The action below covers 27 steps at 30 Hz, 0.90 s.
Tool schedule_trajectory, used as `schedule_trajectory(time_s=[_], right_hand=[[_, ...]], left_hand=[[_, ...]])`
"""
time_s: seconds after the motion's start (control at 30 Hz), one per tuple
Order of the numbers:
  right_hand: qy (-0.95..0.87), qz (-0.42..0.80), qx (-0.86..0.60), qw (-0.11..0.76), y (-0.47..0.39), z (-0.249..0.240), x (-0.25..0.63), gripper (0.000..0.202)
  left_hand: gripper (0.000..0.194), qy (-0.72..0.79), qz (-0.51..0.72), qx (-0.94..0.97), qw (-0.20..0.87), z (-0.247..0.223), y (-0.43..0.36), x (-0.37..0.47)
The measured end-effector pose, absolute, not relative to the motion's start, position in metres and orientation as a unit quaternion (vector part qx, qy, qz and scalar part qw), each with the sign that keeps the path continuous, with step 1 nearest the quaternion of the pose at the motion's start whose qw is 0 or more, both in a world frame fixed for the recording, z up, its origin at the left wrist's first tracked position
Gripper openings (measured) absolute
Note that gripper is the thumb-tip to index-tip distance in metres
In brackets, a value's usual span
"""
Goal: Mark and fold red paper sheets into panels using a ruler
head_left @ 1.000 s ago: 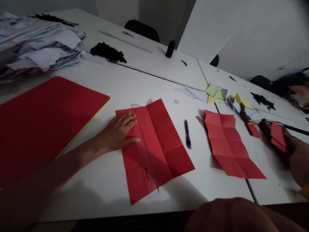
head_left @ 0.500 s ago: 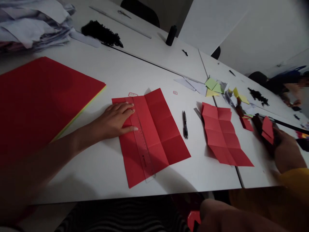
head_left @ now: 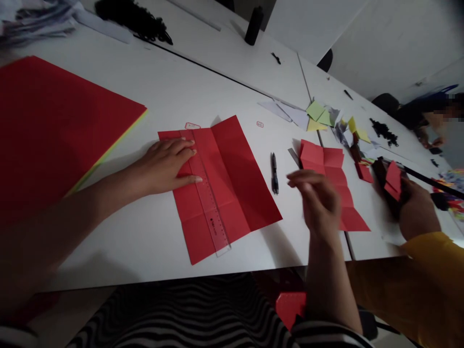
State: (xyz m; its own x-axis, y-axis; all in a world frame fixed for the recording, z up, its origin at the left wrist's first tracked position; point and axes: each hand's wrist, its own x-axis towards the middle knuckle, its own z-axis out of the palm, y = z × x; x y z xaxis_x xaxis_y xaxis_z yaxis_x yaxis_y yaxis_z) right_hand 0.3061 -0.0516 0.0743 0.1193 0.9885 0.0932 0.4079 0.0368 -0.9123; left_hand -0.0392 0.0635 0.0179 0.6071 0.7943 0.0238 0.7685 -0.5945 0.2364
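Note:
My left hand lies with fingers spread on a clear ruler and the red paper beneath it. That sheet has fold creases, and its right part tilts up along one of them. My right hand is raised above the table, fingers loosely bent and apart from the thumb, with nothing visible in it. Just left of its fingertips lies a dark pen. Behind the hand a second creased red sheet is partly hidden.
A large red paper stack with a yellow edge lies left. Black cord and a black bottle stand farther back. Coloured paper scraps lie to the right. A co-worker's hand, yellow-sleeved, is near folded red paper.
My right hand has risen from below the table edge to a place beside the pen. My left hand stays on the ruler. The view has tipped slightly downward.

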Motion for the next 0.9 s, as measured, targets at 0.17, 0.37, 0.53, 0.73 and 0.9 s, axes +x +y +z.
schedule_trajectory(time_s=[0.17, 0.37, 0.53, 0.73, 0.9], right_hand=[[-0.684, 0.278, -0.584, 0.338, -0.014, 0.035, 0.300, 0.022], [-0.763, 0.186, -0.553, 0.277, 0.011, 0.020, 0.287, 0.031], [-0.764, 0.218, -0.534, 0.290, 0.008, 0.020, 0.277, 0.034], [-0.655, 0.291, -0.597, 0.361, -0.003, 0.030, 0.279, 0.041], [-0.616, 0.350, -0.613, 0.350, -0.008, 0.034, 0.277, 0.050]], left_hand=[[0.066, 0.446, 0.065, 0.887, 0.104, 0.021, 0.061, -0.039], [0.066, 0.447, 0.065, 0.887, 0.095, 0.024, 0.058, -0.041], [0.070, 0.446, 0.077, 0.885, 0.110, 0.017, 0.060, -0.042], [0.071, 0.447, 0.079, 0.884, 0.114, 0.013, 0.063, -0.040], [0.068, 0.443, 0.065, 0.889, 0.094, 0.017, 0.063, -0.039]])
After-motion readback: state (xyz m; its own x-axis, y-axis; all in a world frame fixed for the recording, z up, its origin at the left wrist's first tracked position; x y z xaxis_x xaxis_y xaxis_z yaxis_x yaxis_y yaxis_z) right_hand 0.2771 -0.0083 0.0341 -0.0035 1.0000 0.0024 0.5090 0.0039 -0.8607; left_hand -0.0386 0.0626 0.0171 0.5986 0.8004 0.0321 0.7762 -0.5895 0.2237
